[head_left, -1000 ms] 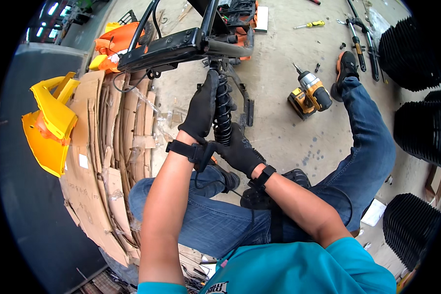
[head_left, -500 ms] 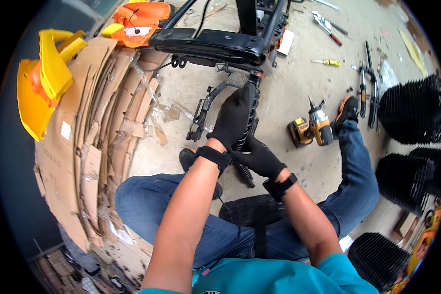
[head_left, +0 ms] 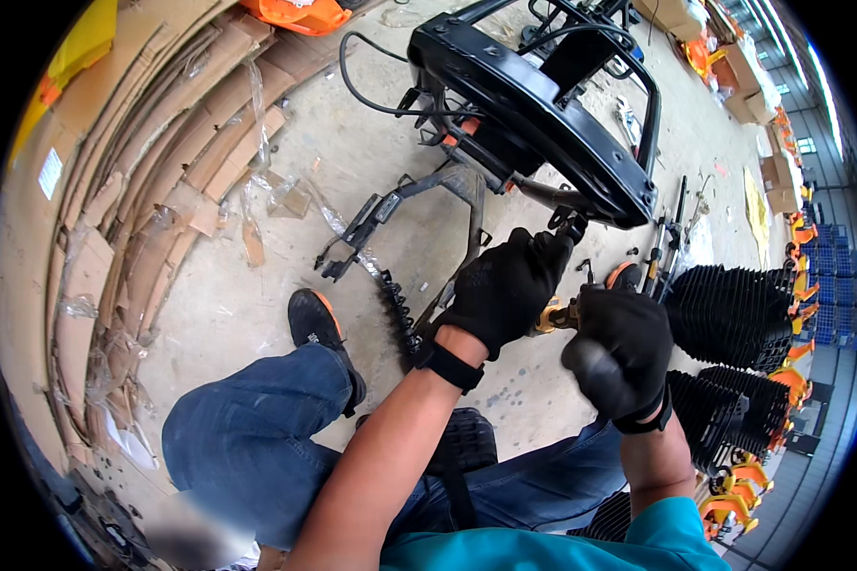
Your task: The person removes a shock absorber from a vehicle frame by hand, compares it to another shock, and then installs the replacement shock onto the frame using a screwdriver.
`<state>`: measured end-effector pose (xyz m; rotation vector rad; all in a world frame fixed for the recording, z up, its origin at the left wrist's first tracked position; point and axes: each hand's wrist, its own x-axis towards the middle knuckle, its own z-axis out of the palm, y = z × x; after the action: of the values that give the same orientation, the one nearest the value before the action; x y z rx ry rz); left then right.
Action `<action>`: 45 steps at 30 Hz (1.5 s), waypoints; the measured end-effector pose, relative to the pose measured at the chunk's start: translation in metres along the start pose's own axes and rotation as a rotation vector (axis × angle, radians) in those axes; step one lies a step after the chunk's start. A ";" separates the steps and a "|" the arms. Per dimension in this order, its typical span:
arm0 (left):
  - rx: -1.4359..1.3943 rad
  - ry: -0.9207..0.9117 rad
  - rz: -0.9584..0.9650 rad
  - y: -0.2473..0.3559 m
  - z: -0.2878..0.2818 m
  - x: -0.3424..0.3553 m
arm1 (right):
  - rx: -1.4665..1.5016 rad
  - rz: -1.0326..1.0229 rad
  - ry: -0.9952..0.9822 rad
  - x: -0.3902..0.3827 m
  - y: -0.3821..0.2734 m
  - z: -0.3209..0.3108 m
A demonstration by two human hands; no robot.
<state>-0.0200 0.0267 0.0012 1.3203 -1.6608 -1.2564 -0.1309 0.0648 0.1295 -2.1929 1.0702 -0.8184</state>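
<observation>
My left hand (head_left: 514, 290), in a black glove, is closed with its fingertips on a small black bracket (head_left: 569, 224) under the black metal frame (head_left: 533, 114). Beside it on the right, my gloved right hand (head_left: 628, 347) is curled into a fist, partly blurred; what it holds, if anything, cannot be made out. A yellow and black cordless drill (head_left: 548, 316) shows between the hands, mostly hidden behind the right one. Left of my left wrist is a black coil-spring shock absorber (head_left: 397, 309). A dark bent metal arm (head_left: 467, 190) reaches down from the frame.
Flattened cardboard (head_left: 152, 190) is stacked along the left. Black ribbed parts (head_left: 733, 314) stand in piles at the right, near long black fork-like parts (head_left: 671, 238). An orange part (head_left: 300, 14) lies at the top, and a black cable (head_left: 348, 76) loops off the frame.
The view has swung right. Both hands were together on the shock absorber; now they are apart from it, the left up at the bracket and the right closed in a fist farther right.
</observation>
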 end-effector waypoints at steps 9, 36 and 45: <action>-0.356 0.094 0.191 -0.040 0.014 -0.018 | -0.091 -0.164 -0.208 0.064 0.044 0.038; -0.349 0.061 0.108 -0.051 0.023 -0.024 | -0.349 -0.087 -0.552 0.052 0.049 0.056; -0.314 0.049 0.141 -0.048 0.025 -0.009 | -0.194 -0.190 -0.184 0.011 0.114 0.080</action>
<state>-0.0250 0.0415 -0.0515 1.0184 -1.4261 -1.3250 -0.1227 0.0130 -0.0003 -2.5080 0.8936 -0.5973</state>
